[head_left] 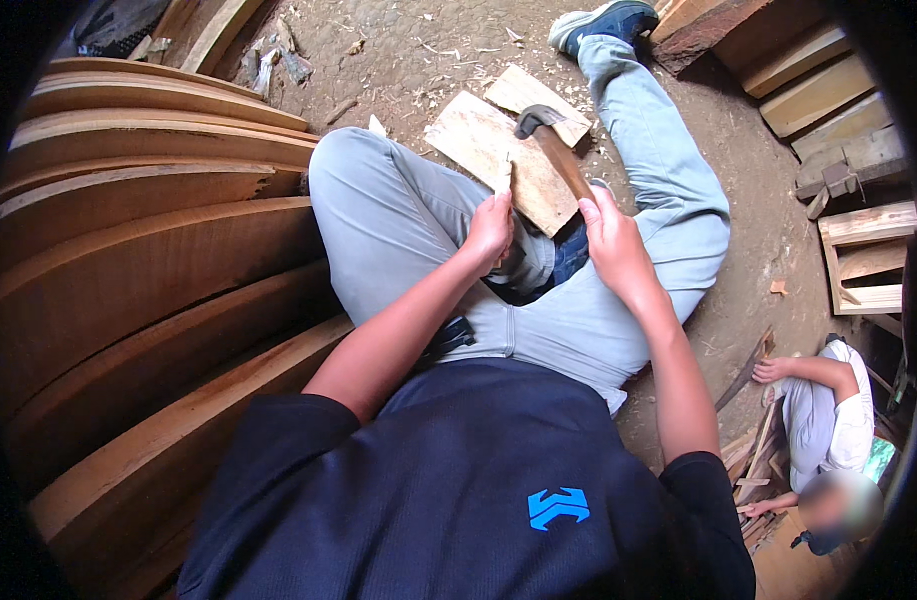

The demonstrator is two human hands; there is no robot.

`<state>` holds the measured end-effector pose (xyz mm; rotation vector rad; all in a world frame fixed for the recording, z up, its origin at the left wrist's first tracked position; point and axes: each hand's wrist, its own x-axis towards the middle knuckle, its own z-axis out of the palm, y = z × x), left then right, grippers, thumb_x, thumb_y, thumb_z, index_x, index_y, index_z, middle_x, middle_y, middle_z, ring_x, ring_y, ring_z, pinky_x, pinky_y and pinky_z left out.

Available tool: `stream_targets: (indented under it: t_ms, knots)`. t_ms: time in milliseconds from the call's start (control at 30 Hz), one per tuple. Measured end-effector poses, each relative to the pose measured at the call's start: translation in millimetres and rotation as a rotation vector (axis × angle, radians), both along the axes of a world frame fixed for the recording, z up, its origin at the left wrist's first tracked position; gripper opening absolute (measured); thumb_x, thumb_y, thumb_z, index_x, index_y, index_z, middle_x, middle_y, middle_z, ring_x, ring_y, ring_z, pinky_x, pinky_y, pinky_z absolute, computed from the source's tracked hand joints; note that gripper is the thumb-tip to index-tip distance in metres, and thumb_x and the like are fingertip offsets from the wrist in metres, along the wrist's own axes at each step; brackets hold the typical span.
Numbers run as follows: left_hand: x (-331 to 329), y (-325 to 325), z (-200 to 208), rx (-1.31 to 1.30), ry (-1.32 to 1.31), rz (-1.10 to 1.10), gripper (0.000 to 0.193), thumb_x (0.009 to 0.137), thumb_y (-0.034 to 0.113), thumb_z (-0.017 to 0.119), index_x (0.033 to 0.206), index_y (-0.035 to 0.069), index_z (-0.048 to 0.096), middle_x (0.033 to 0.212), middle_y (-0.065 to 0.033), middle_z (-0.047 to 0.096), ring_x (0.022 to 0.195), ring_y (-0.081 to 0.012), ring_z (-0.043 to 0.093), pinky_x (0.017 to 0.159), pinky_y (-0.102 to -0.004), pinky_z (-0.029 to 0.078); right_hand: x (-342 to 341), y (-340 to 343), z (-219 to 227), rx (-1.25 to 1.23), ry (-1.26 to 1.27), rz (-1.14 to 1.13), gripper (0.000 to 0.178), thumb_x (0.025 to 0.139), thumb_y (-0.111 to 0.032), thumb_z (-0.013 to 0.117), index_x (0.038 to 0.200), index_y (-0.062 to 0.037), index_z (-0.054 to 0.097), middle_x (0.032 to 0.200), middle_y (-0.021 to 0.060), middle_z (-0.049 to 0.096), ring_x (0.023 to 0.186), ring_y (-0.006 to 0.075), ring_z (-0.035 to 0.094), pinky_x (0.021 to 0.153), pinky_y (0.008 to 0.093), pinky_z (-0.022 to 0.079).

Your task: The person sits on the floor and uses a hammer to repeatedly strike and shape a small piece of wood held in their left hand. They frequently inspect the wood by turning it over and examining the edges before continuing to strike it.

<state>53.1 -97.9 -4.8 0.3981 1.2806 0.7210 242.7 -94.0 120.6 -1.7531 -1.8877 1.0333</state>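
right hand (611, 235) closed round hammer (557, 150) handle, head over plank | left hand (491, 228) pinching small wood chip (505, 176) at plank's near edge | plank (499, 155) on ground ahead of knee

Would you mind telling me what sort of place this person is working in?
Probably an informal woodworking yard: curved planks are stacked on the left, wood chips litter the dirt floor, and the right hand holds a hammer over a board.

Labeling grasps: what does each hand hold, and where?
Right hand grips the hammer at the lower end of its wooden handle. Left hand pinches a small wood piece by its lower end.
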Motion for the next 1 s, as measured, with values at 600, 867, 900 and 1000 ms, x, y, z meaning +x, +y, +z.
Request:
stream_targets:
  t_ms: [600, 867, 900, 1000]
  knots:
    - [1.3, 0.1, -10.8, 0.015, 0.146, -0.019, 0.038, 0.106, 0.042, 0.042, 0.090, 0.009, 0.050, 0.062, -0.0015, 0.046, 0.040, -0.0156, 0.042, 0.035, -0.0332, 0.037, -35.0, -8.2, 41.3, 0.352, -0.018, -0.072, 0.025, 0.104, -0.019, 0.049, 0.123, -0.0021, 0.047, 0.075, 0.0312, 0.064, 0.075, 0.0522, 0.064, 0.057, 0.0602, 0.049]
    - [0.0, -5.3, -1.7, -0.020, 0.155, -0.053, 0.034, 0.105, 0.042, 0.042, 0.090, 0.012, 0.046, 0.062, 0.0010, 0.043, 0.040, -0.0134, 0.038, 0.034, -0.0322, 0.032, -29.6, -30.1, -22.5, -0.032, -0.215, -0.079, 0.022, 0.107, -0.027, 0.044, 0.113, -0.0058, 0.042, 0.077, 0.0352, 0.063, 0.079, 0.0568, 0.061, 0.063, 0.0666, 0.044]
    - [2.3, -3.4, -0.9, -0.020, 0.163, -0.054, 0.033, 0.106, 0.044, 0.041, 0.091, 0.014, 0.044, 0.061, 0.0025, 0.040, 0.040, -0.0121, 0.036, 0.033, -0.0311, 0.029, -28.6, -26.1, -16.7, -0.029, -0.213, -0.081, 0.023, 0.107, -0.028, 0.043, 0.112, -0.0058, 0.042, 0.078, 0.0352, 0.064, 0.081, 0.0567, 0.061, 0.064, 0.0664, 0.045]
    - [2.8, -2.2, -1.0, -0.015, 0.160, -0.041, 0.032, 0.106, 0.044, 0.041, 0.091, 0.017, 0.043, 0.061, 0.0040, 0.038, 0.039, -0.0103, 0.033, 0.033, -0.0295, 0.026, -26.8, -16.7, 9.0, 0.013, -0.158, -0.129, 0.023, 0.107, -0.028, 0.044, 0.113, -0.0055, 0.044, 0.081, 0.0346, 0.064, 0.082, 0.0557, 0.061, 0.063, 0.0653, 0.045]
